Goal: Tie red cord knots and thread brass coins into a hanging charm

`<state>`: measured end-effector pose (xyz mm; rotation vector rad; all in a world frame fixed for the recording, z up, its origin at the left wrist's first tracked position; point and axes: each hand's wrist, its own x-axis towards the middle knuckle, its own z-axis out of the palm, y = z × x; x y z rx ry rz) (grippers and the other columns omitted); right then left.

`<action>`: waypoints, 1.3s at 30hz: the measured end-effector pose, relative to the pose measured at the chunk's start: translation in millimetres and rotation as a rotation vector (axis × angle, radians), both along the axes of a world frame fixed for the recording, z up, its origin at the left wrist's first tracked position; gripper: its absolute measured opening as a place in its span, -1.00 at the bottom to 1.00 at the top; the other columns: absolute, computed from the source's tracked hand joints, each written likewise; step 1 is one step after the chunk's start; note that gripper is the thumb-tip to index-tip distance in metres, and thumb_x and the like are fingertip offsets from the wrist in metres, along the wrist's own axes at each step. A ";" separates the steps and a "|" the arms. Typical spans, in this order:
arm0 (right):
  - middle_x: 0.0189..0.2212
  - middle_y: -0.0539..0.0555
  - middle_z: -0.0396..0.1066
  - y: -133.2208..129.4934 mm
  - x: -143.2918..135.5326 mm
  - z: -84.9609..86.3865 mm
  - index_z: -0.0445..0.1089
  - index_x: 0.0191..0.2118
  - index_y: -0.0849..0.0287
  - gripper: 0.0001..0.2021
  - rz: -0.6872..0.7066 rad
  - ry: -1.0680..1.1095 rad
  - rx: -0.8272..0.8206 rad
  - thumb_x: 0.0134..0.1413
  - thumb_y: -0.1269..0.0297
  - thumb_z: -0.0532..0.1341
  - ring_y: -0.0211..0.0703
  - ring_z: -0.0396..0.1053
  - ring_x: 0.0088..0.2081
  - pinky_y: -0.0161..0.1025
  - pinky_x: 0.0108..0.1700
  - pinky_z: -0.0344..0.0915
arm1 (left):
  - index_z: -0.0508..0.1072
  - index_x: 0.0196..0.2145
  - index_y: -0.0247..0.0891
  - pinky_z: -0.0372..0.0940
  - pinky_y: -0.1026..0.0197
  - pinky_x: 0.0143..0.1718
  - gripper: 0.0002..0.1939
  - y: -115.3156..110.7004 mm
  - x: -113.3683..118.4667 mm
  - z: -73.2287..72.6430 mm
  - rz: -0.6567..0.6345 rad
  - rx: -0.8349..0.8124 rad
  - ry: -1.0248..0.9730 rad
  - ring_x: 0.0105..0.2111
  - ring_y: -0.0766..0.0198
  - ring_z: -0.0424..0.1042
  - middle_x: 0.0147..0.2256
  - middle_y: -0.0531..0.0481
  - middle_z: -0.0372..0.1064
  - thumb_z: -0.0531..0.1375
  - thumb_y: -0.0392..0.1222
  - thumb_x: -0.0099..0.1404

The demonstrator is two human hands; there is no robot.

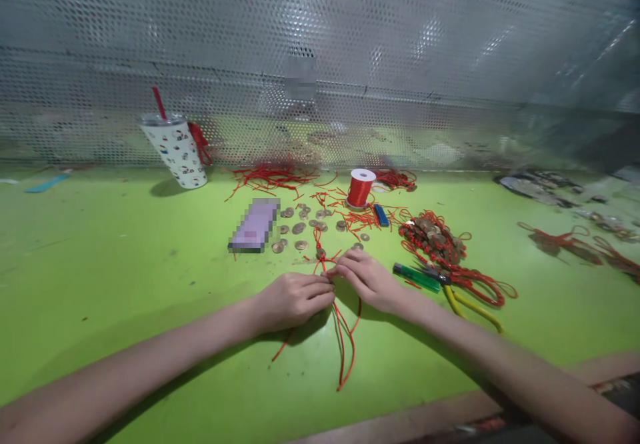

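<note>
Both of my hands meet over a red cord (341,344) at the middle of the green table (150,257). My left hand (300,299) is closed on the cord, fingers pointing right. From the right, my right hand (364,277) pinches the cord with its fingertips close to the left ones. Just beyond the fingers, a coin (321,255) is tied into the cord, with a loop above it. Loose cord ends trail toward the table's front edge. Several loose coins (299,229) lie behind the hands. My fingertips partly hide the knotted part.
Behind are a purple phone (256,225), a red cord spool (360,189), a blue lighter (381,215) and a patterned cup (177,152). To the right lie a green lighter (419,278), yellow-handled pliers (457,297) and a pile of corded coins (433,236). Perforated metal (225,64) stands behind.
</note>
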<state>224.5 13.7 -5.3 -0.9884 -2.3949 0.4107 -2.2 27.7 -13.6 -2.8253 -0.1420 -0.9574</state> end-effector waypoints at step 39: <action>-0.26 0.15 0.48 106.5 -56.1 1.8 0.40 -0.26 0.21 -0.81 -0.180 -0.115 0.043 0.21 0.18 0.30 -0.02 0.34 -0.16 -0.06 0.02 0.19 | 0.44 -0.24 -0.34 0.51 0.28 -0.30 -0.81 -36.1 6.3 -0.8 -0.176 -0.292 -0.024 -0.28 0.24 0.60 -0.31 -0.09 0.60 0.05 -0.47 0.38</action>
